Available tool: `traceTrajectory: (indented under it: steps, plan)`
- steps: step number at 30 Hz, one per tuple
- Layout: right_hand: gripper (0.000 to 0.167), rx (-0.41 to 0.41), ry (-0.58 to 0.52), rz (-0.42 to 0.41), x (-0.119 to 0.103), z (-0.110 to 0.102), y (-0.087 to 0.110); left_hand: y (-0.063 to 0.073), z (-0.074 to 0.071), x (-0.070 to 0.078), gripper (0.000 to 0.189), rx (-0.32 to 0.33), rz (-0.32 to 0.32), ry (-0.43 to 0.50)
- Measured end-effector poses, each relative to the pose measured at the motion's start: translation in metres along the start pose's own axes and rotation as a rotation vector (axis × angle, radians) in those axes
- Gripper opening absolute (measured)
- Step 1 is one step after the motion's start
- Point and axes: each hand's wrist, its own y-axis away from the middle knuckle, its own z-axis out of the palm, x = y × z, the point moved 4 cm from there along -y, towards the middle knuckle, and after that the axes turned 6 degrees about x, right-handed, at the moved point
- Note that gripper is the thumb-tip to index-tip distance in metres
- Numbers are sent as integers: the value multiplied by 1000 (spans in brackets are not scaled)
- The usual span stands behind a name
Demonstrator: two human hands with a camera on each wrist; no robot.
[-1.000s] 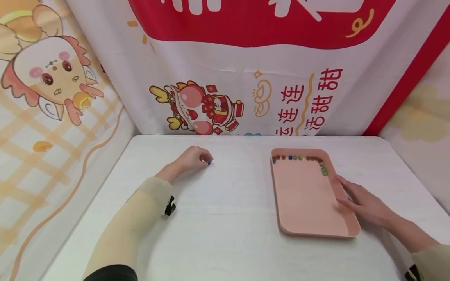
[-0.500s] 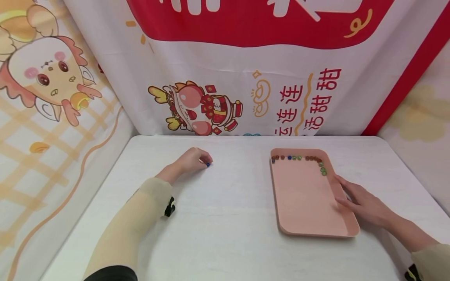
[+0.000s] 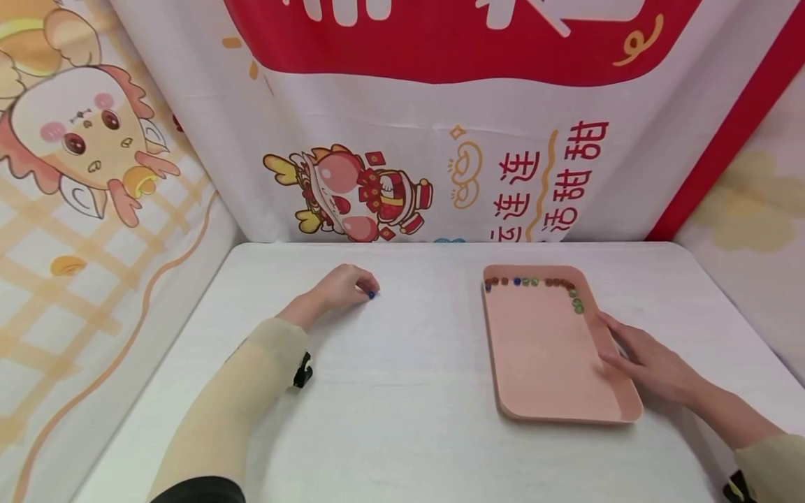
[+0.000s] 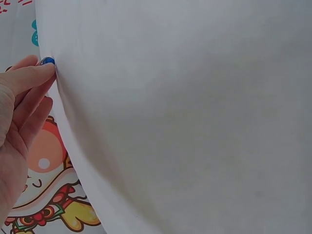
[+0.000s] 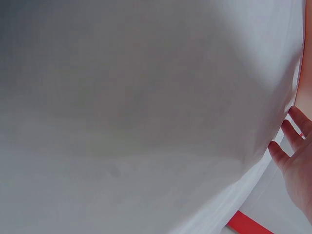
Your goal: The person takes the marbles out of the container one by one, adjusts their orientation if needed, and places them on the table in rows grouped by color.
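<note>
Left hand (image 3: 342,285) pinches a blue marble (image 3: 372,295) at the worktop's (image 3: 409,391) far left, apparently picking it up; lifting calls for a secure grip. Right hand (image 3: 657,367), fingers fairly straight, touches the tray (image 3: 547,356).

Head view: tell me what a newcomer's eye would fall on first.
Probably the large red shape across the top of the backdrop, with a cartoon dragon figure below it, left of centre. Next, likely the pink tray on the table's right side, coloured marbles along its far edge, the right hand touching its right side. Left of centre, the left hand pinches a blue marble.
</note>
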Motion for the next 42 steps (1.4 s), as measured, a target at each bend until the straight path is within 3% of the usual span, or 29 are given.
traceTrajectory:
  steps: [12,16,19,24,30,35,42]
  plan:
    - [83,-4,-7,4,-3,0,-1,0,-10,3,19,-18,-25,-35]
    - [83,-9,-5,7,-2,-1,0,-7,-15,9,20,-11,-36,-18]
    - [83,-8,-11,4,-2,-2,0,-14,-17,18,22,-8,-2,-8]
    - [83,-2,-10,-4,-1,-2,0,-27,-16,40,23,-16,84,-11]
    - [84,-5,-4,6,1,-1,-2,-45,-8,73,22,-26,140,2]
    - [84,-6,2,9,2,-1,-2,-58,1,105,21,-32,195,-67]
    - [84,-1,-17,-4,1,-3,-3,-74,19,151,26,-89,269,-160]
